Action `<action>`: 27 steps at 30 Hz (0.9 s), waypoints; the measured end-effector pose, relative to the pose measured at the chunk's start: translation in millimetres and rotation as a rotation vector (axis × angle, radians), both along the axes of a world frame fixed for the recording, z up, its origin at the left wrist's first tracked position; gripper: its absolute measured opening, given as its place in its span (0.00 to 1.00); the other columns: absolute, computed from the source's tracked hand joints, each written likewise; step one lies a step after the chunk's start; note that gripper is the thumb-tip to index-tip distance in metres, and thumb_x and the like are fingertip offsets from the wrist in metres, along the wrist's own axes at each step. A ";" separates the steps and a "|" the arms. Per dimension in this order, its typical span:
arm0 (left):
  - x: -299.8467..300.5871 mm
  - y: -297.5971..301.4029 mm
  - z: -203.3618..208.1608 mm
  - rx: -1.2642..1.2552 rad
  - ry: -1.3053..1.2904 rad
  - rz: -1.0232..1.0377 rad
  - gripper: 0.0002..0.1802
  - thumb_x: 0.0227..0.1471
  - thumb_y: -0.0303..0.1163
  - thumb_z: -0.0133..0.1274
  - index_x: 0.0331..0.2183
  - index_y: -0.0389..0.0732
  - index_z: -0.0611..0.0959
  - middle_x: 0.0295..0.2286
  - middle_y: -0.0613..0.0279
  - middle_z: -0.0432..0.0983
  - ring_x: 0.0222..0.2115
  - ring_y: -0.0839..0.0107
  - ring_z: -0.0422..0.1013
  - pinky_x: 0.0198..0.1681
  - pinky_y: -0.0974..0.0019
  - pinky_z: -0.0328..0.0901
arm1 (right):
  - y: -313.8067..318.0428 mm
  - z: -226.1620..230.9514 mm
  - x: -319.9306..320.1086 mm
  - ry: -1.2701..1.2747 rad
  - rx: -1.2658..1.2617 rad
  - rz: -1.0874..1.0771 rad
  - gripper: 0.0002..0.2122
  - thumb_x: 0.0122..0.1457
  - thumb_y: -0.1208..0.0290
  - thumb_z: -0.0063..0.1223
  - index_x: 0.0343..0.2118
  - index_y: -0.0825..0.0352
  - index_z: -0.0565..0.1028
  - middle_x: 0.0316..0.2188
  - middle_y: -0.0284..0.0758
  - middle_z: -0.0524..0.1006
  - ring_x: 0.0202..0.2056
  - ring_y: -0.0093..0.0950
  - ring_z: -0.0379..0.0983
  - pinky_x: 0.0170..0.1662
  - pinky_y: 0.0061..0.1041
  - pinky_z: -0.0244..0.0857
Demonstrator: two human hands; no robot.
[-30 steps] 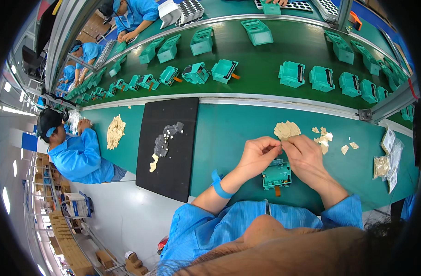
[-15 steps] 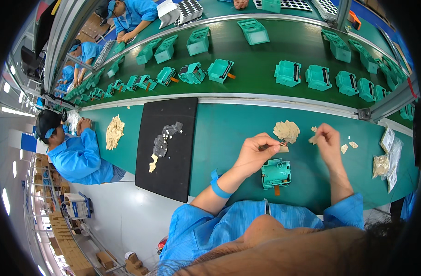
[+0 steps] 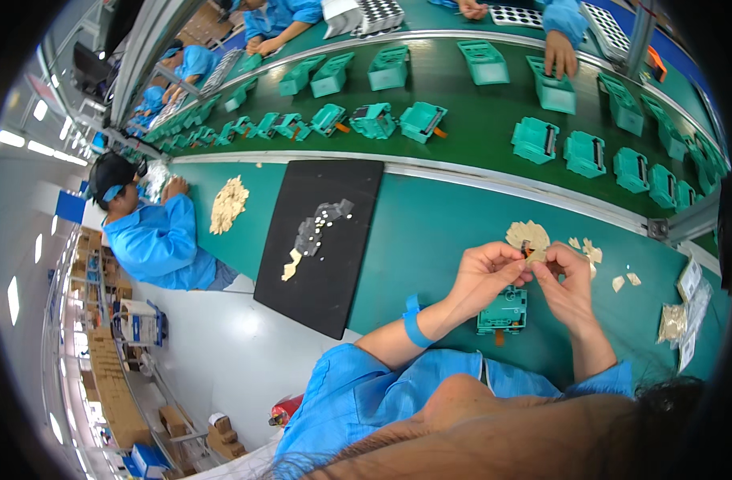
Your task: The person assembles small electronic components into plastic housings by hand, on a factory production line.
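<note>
Two hands: the left hand (image 3: 488, 268) and the right hand (image 3: 564, 276) are brought together above the green surface (image 3: 430, 240), fingertips almost touching.
Small part: a small tan piece (image 3: 534, 254) is pinched between the fingertips of both hands, held up close, probably so that it can be turned or separated; whether each hand grips it or one only steadies it cannot be told.
Left hand: curled narrow, thumb and forefinger closed at the piece; a blue wrist strap (image 3: 415, 326) is worn on the forearm.
Right hand: likewise curled narrow, fingers bent in toward the piece.
Teal housing: a teal plastic unit (image 3: 503, 311) is laid flat on the surface just below the hands, on the near side, within easy reach.
Tan heap: a heap of tan pieces (image 3: 524, 234) is kept just beyond the hands, with loose scraps (image 3: 627, 280) scattered to the right; the stock is thus placed where a piece can be picked without stretching.
Black mat: a black mat (image 3: 318, 240) is spread to the left, carrying grey and pale small parts (image 3: 318, 228), likely so that they show against the dark.
Conveyor: rows of teal units (image 3: 582, 152) are carried on the far belt.
Packets: clear packets (image 3: 676, 320) are laid at the right edge.
Co-worker: a person in blue (image 3: 154, 240) is seated at far left beside another tan heap (image 3: 228, 204).
</note>
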State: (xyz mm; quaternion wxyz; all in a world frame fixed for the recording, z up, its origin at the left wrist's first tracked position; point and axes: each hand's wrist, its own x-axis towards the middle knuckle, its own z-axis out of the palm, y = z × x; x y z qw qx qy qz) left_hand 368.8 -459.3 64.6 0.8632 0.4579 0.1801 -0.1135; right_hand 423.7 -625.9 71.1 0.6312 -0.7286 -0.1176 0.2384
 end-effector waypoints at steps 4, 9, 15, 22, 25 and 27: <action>-0.5 0.5 -3.5 0.028 0.053 0.001 0.05 0.52 0.21 0.51 0.34 0.37 0.79 0.35 0.57 0.77 0.35 0.70 0.75 0.36 0.70 0.71 | 16.3 15.9 -1.6 -0.427 -0.219 -0.186 0.09 0.44 0.83 0.59 0.21 0.69 0.68 0.19 0.32 0.67 0.17 0.22 0.61 0.18 0.20 0.53; -0.3 -3.1 -3.0 -0.102 0.005 0.034 0.06 0.50 0.20 0.52 0.31 0.40 0.80 0.41 0.59 0.72 0.39 0.72 0.71 0.38 0.70 0.70 | 14.0 16.9 -5.6 -0.731 -0.211 -0.161 0.08 0.41 0.84 0.60 0.23 0.69 0.71 0.22 0.36 0.70 0.21 0.31 0.69 0.21 0.25 0.62; -3.0 -7.9 -8.4 -0.147 -0.055 0.032 0.06 0.47 0.18 0.53 0.29 0.39 0.82 0.40 0.61 0.70 0.37 0.72 0.69 0.37 0.71 0.69 | 10.7 17.9 -8.4 -0.809 -0.174 -0.092 0.09 0.40 0.84 0.58 0.27 0.70 0.74 0.25 0.37 0.73 0.24 0.33 0.72 0.24 0.27 0.66; -0.4 2.1 -0.4 -0.099 -0.029 0.132 0.06 0.42 0.17 0.57 0.27 0.35 0.82 0.37 0.60 0.71 0.33 0.72 0.69 0.36 0.72 0.66 | 9.2 11.0 -6.6 -0.781 -0.184 -0.064 0.07 0.41 0.82 0.54 0.26 0.68 0.73 0.26 0.36 0.73 0.25 0.34 0.72 0.25 0.29 0.67; 0.0 2.5 -3.1 -0.102 -0.030 0.133 0.07 0.44 0.15 0.55 0.28 0.36 0.82 0.36 0.60 0.71 0.32 0.73 0.69 0.33 0.72 0.67 | 1.1 13.2 -6.3 -0.705 -0.188 -0.086 0.08 0.41 0.83 0.55 0.26 0.67 0.73 0.26 0.36 0.73 0.25 0.33 0.72 0.25 0.28 0.66; 1.4 -0.5 -3.5 -0.129 -0.036 0.102 0.07 0.44 0.15 0.54 0.28 0.36 0.82 0.36 0.60 0.71 0.32 0.73 0.69 0.33 0.72 0.67 | 1.7 12.6 -8.7 -0.648 -0.171 -0.110 0.09 0.40 0.85 0.56 0.27 0.67 0.73 0.26 0.36 0.73 0.25 0.33 0.72 0.26 0.27 0.66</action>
